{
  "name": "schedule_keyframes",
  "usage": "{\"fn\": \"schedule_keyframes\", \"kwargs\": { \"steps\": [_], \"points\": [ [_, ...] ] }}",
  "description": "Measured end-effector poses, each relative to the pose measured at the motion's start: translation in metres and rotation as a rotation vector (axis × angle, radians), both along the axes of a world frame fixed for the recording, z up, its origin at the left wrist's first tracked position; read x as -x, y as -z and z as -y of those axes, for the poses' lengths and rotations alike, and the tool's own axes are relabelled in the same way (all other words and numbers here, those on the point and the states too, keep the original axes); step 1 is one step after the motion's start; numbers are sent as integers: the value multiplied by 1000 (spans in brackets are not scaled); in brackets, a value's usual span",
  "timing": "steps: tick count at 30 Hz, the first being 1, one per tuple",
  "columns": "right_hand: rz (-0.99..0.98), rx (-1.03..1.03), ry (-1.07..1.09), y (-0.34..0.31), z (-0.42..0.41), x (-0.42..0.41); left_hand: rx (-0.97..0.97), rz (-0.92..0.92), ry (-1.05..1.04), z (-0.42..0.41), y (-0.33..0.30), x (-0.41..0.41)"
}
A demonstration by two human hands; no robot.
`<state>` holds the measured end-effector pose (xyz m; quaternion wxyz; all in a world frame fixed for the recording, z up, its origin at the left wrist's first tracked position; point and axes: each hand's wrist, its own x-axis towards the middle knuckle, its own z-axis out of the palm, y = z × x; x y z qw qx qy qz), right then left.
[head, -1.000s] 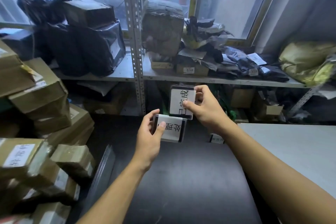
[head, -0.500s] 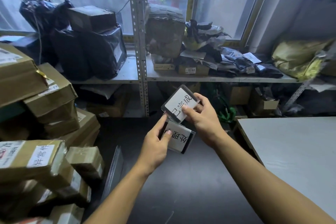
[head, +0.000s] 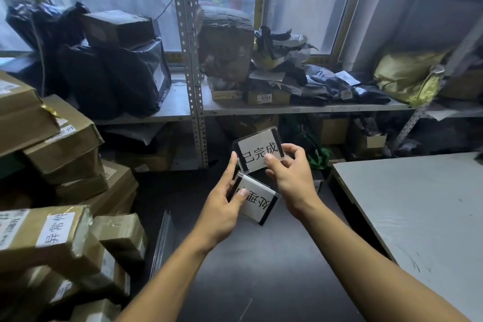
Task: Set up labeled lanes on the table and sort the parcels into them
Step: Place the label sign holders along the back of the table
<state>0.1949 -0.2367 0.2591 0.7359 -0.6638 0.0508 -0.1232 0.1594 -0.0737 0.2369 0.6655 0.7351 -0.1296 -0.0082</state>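
At frame centre, the right hand (head: 292, 178) pinches the upper label card (head: 257, 150) reading 已完成, thumb on its face. Just below it, the left hand (head: 222, 206) has its fingers closed on the lower label card (head: 257, 202). Parcels (head: 65, 232) stack along the left edge. The dark desk (head: 261, 269) lies open beneath the forearms; the grey desk (head: 418, 217) at right is bare.

The upper label card (head: 257, 150), a clear plastic holder with a white insert and black side strips, reads 已完成 and tilts up to the right. The lower label card (head: 254, 200) overlaps beneath it, rotated so its black characters face away, partly covered. Brown cardboard parcels (head: 65, 154) are stacked at the left; one carries a white label reading 异常件. The grey table (head: 423, 206) lies to the right.
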Motion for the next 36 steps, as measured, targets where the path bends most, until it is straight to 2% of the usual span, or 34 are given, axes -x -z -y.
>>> {"fn": "schedule_keyframes", "kwargs": {
  "steps": [5, 10, 14, 20, 30, 36],
  "points": [
    [-26, 151, 7, 6, 17, -11, 36, -53, 40, 3, 4, -14],
    [-44, 144, -28, 16, 35, -31, 19, -101, 39, 12, 19, -33],
    [-105, 208, -60, 33, 46, -50, 13, -145, -1, 22, 36, -54],
    [-179, 168, 14, 67, 76, -97, -10, -168, -145, 35, 63, -95],
    [-379, 224, 14, 169, 131, -173, 142, -109, -386, 37, 79, -180],
    [-511, 191, 1, 248, 135, -195, 231, -66, -361, 40, 90, -218]
  ]
}}
